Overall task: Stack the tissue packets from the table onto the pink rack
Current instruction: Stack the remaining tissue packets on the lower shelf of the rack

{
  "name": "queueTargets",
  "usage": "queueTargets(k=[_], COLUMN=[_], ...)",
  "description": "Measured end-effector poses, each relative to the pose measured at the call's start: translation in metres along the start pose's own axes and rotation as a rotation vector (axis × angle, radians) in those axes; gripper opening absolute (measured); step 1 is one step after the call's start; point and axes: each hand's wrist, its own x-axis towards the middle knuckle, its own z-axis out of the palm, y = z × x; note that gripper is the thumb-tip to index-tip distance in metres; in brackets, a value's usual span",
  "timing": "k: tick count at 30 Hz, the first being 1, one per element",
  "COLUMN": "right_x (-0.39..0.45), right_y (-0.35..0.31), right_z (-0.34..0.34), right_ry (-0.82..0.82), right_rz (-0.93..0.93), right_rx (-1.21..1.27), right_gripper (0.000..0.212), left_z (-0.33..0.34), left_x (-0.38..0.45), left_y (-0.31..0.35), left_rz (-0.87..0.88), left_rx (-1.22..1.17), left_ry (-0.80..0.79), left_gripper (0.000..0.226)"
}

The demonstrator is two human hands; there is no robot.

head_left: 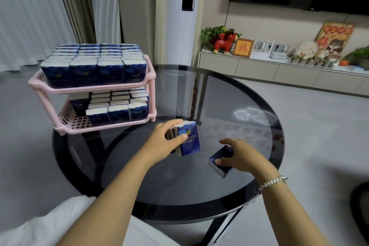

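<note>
Near the centre of the frame, the left hand [166, 142] holds a small upright bundle of blue tissue packets [186, 138], thumb pressed on the printed front face and fingers curled over the top and far side, so the grip is clamped on the bundle. The bundle stands just to the right of the palm, its lower edge at or just above the glass; whether it touches cannot be told. To the lower right of it, the right hand [238, 155] closes over a single tissue packet [220, 163] that lies tilted on the round dark glass counter [249, 110]. The thumb presses its near white edge and the fingers arch over its far end, so this grip is also clamped on its packet, which sits under and to the left of the palm. A beaded bracelet [273, 181] circles the right wrist.

The pink rack [95, 87] stands at the left edge of the counter, in the upper left of the frame. Its top shelf is packed with upright packets in rows. Its lower shelf is filled at the back and right, with bare slotted floor showing at the front left
</note>
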Motion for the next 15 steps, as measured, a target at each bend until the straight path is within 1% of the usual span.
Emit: queueTargets(k=[2,5,8,10,13,15], right_x=[0.001,0.003,0.004,0.005,0.005,0.005], right_y=[-0.001,-0.002,-0.005,-0.007,-0.015,-0.022], right_z=[0.003,0.005,0.008,0.012,0.017,0.021], right_ry=[-0.002,0.007,0.005,0.028,0.043,0.028], right_rz=[-0.013,-0.069,-0.103,-0.111,-0.162,-0.237], right_rx=[0.042,0.126,0.238,0.437,0.804,0.934], right_gripper=[0.068,0.047,0.04,0.035,0.019,0.017], left_z=[0.001,0.0,-0.002,-0.005,-0.01,-0.013], left_x=[-0.002,-0.003,-0.003,-0.003,-0.002,-0.001], left_y=[0.001,0.004,0.003,0.001,-0.002,-0.004], left_rz=[0.003,-0.006,-0.015,-0.014,-0.022,-0.023], left_rx=[0.008,0.019,0.031,0.033,0.045,0.063], left_ry=[0.008,-0.003,-0.006,-0.002,-0.021,-0.04], left_gripper=[0.046,0.047,0.048,0.049,0.052,0.053])
